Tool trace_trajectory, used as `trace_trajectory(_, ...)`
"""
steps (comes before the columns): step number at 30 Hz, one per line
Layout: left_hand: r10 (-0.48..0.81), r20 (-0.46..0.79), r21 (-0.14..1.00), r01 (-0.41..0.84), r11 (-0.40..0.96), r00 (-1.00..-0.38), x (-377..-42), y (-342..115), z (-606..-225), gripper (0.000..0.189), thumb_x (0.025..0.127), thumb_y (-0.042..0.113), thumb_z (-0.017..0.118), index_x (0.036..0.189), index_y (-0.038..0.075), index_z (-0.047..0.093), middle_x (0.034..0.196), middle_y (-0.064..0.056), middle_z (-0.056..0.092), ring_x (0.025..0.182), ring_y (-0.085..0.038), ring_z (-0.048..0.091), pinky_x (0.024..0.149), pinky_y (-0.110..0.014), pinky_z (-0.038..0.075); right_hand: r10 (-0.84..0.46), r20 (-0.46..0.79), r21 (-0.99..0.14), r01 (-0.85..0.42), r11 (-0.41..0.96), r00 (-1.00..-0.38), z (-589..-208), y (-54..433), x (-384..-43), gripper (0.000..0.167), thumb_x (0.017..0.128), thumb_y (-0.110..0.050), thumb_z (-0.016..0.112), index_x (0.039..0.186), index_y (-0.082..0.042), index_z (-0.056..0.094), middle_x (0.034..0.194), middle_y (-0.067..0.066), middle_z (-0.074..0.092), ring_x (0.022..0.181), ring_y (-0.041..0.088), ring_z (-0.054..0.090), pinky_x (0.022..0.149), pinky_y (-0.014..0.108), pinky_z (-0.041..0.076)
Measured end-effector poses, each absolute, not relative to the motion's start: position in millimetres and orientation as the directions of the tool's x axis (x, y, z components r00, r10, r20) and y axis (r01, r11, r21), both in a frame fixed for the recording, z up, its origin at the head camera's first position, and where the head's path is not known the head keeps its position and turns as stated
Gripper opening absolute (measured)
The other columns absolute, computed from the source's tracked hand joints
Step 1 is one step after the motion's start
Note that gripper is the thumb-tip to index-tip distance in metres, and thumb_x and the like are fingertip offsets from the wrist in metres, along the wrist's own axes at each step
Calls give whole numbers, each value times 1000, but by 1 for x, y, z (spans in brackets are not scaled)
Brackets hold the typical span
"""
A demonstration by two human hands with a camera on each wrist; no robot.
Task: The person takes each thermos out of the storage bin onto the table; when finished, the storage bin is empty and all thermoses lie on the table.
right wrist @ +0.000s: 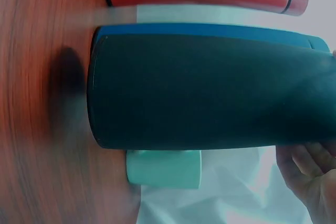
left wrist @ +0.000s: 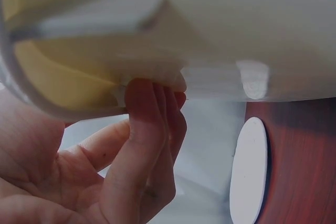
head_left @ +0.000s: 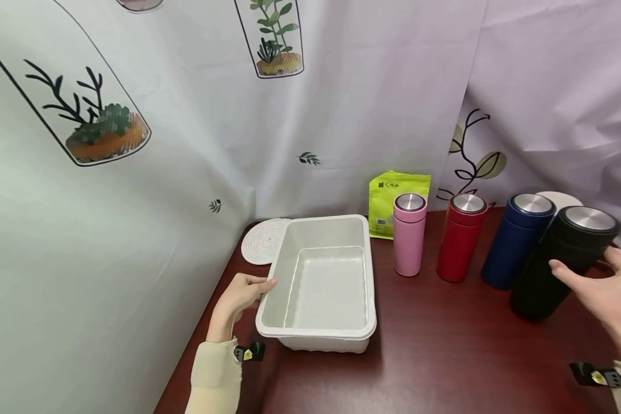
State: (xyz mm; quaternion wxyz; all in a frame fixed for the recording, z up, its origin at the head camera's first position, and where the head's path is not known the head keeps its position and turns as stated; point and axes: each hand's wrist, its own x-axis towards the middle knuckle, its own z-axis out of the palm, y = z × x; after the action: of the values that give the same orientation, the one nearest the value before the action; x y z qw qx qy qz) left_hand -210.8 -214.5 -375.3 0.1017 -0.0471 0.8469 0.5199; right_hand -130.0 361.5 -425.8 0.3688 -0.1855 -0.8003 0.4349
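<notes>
My left hand [head_left: 245, 296] pinches the left rim of a pale grey plastic basin [head_left: 318, 332], thumb over the edge and fingers outside and below it. In the left wrist view, the fingers [left wrist: 152, 135] bend up against the basin's outer side. At the far right, my right hand [head_left: 613, 287] holds a large black thermos bottle [head_left: 548, 270] near its top, thumb on the near side and fingers round the far side. The right wrist view shows the black bottle overlapping a blue thermos bottle [head_left: 514, 241]; fingers [right wrist: 310, 163] curl at its upper end.
Left of the blue bottle stand a red thermos bottle [head_left: 460, 238] and a pink one [head_left: 409, 241]. A lime-green packet [head_left: 383, 201] leans behind the pink one. A round woven mat [head_left: 261, 241] lies beside the basin. Behind the black bottle is a pale cylindrical container [right wrist: 164, 169].
</notes>
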Motion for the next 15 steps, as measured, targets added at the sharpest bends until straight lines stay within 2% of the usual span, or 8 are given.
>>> trace_trajectory(2, 28, -220, 870, -183, 457, -975, -211, -215, -374, 40, 92, 15, 67, 118, -14, 63, 104, -24, 71, 81, -23, 70, 76, -46, 60, 623, 428, -853, -65, 518, -655, -427, 365, -132, 48, 73, -7, 79, 105, -39, 63, 89, -37, 48, 83, -19, 45, 74, 2, 31)
trace_trajectory(8, 30, -217, 871, -180, 457, -976, -211, -216, -372, 40, 92, 15, 66, 118, -14, 63, 103, -24, 71, 80, -23, 70, 75, -46, 60, 630, 461, -857, -132, 497, -625, -431, 375, -138, 52, 73, -3, 76, 100, -44, 61, 89, -33, 50, 84, -16, 45, 78, 4, 31)
trace_trajectory(15, 17, -214, 866, -181, 467, -977, -209, -215, -375, 38, 92, 15, 67, 116, -13, 65, 103, -23, 71, 80, -22, 70, 73, -43, 60, 638, 462, -862, -142, 487, -616, -435, 388, -145, 48, 74, -5, 75, 88, -47, 55, 79, -37, 50, 76, -16, 44, 72, 4, 30)
